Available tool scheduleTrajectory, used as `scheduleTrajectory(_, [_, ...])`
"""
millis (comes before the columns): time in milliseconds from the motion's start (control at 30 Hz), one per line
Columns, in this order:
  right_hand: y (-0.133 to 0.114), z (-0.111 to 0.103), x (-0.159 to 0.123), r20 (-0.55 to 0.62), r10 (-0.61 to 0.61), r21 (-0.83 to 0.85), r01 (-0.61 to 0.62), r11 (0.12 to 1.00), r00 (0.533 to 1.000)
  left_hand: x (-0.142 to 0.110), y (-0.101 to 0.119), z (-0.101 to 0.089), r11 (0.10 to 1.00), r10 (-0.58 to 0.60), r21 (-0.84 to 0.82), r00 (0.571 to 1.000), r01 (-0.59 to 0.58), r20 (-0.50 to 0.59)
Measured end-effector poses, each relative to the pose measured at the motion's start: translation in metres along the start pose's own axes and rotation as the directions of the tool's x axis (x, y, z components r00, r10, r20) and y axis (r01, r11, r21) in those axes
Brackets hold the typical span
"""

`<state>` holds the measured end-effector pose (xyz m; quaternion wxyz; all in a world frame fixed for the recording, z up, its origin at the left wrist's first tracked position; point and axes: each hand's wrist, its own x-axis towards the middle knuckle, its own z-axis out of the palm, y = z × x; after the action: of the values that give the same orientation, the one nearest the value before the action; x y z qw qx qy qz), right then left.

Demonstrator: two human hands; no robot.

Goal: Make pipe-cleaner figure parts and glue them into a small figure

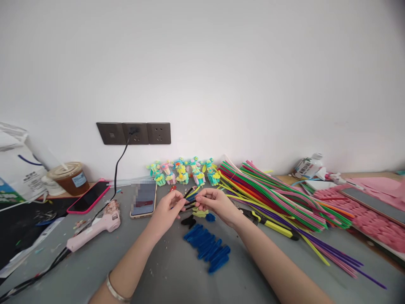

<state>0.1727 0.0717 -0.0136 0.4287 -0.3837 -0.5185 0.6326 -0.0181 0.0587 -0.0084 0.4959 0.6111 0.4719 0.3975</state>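
Observation:
My left hand (168, 210) and my right hand (219, 205) meet over the middle of the table. Both pinch a thin black pipe cleaner (190, 202) that runs between their fingertips. Just below them lie a small black fuzzy piece (188, 222), a yellow-green fuzzy piece (200, 213) and a small blue one (210, 217). Nearer to me, several dark blue fuzzy lengths (207, 248) rest side by side in a slanting row. Behind my hands, against the wall, stands a row of pastel pipe-cleaner figures (181, 171).
A large bundle of coloured pipe cleaners (278, 192) spreads right, beside a yellow-handled tool (278, 229). On the left are a lit phone (144, 199), a pink glue gun (95, 233) with its cord, a pink-edged phone (89, 197) and a lidded drink cup (72, 179).

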Motion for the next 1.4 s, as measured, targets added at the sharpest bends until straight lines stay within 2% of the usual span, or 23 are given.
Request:
scheduleTrajectory(133, [0.001,-0.008,-0.005,-0.023,0.01,-0.025,-0.011,1.0,1.0,0.003,-0.004,-0.012,0.962,0.078,0.27,0.989,-0.041,-0.128])
scheduleTrajectory(267, [0.0,-0.008,-0.005,-0.061,-0.046,-0.09,0.04,0.995,0.997,0.004,-0.007,-0.017,0.888,0.029,0.459,0.995,0.02,-0.099])
scheduleTrajectory(333, [-0.001,-0.006,-0.004,-0.08,-0.073,-0.111,0.063,0.992,0.994,0.004,-0.006,-0.017,0.903,0.058,0.428,0.997,-0.031,-0.051])
scheduleTrajectory(467, [-0.002,-0.001,-0.006,-0.06,-0.075,-0.094,0.069,0.993,0.995,0.003,-0.002,-0.01,0.965,0.163,0.204,0.986,-0.163,0.018])
scheduleTrajectory(567, [-0.003,0.003,-0.008,-0.039,-0.044,-0.045,0.042,0.998,0.998,0.002,-0.001,-0.005,0.971,0.179,0.165,0.984,-0.174,-0.016])
scheduleTrajectory(700, [-0.005,0.006,-0.01,-0.036,-0.049,0.146,0.054,0.988,0.998,0.0,-0.004,-0.001,0.963,0.236,0.149,0.97,-0.225,-0.058])
scheduleTrajectory(767, [-0.004,0.008,-0.01,-0.02,-0.046,0.242,0.049,0.969,0.999,-0.001,-0.004,0.001,0.94,0.32,0.155,0.945,-0.306,-0.076])
scheduleTrajectory(867, [-0.003,0.009,-0.011,0.013,-0.022,0.335,0.017,0.942,1.0,-0.005,0.001,0.003,0.884,0.452,0.187,0.885,-0.428,-0.115])
scheduleTrajectory(967, [-0.003,0.01,-0.012,0.041,-0.021,0.371,0.004,0.929,0.999,-0.009,0.007,0.005,0.844,0.517,0.237,0.848,-0.481,-0.116])
scheduleTrajectory(1233, [-0.006,0.011,-0.013,0.071,-0.041,0.364,0.012,0.931,0.997,-0.011,0.007,0.007,0.83,0.522,0.249,0.852,-0.499,-0.032])
scheduleTrajectory(1400, [-0.006,0.015,-0.017,0.114,-0.03,0.316,-0.007,0.949,0.993,-0.013,0.007,0.007,0.836,0.481,0.226,0.866,-0.5,0.135])
